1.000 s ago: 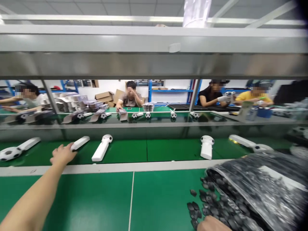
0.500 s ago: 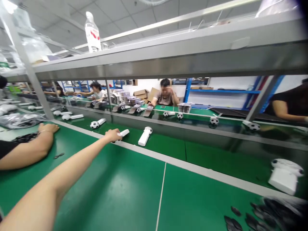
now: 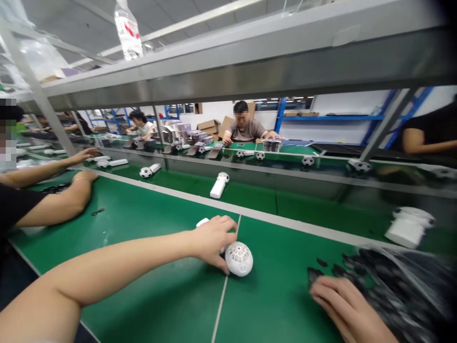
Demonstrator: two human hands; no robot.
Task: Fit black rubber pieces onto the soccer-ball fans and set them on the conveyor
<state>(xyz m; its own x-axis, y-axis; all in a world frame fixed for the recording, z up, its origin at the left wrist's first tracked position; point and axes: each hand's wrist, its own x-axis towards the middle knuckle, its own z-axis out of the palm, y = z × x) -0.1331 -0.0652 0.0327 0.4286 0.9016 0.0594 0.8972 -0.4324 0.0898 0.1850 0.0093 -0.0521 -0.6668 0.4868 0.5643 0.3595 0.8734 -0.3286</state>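
My left hand point(image 3: 216, 240) is closed around a white handheld fan point(image 3: 239, 258) over the green bench, its round grille facing up and to the right. The end of its handle shows behind my fingers. At the lower right my right hand point(image 3: 348, 305) has its fingers pressed together on a small black bundled cable point(image 3: 314, 275), which pokes out beyond the fingertips. Beside that hand lies a heap of similar black cables point(image 3: 385, 286), partly in a clear plastic bag point(image 3: 424, 281).
Beyond a pale strip point(image 3: 271, 221), a green conveyor point(image 3: 264, 195) carries a white fan point(image 3: 219, 185), a football-patterned fan point(image 3: 150, 170) and a larger-looking fan point(image 3: 410, 226). A co-worker's arm point(image 3: 67, 205) rests at left. A metal shelf point(image 3: 228, 71) spans overhead. Another person point(image 3: 246, 126) sits opposite.
My left hand has brought the fan from the conveyor's edge back over the bench, toward the right. My right hand has come into view at the cables. The co-worker's other arm now reaches toward the conveyor.
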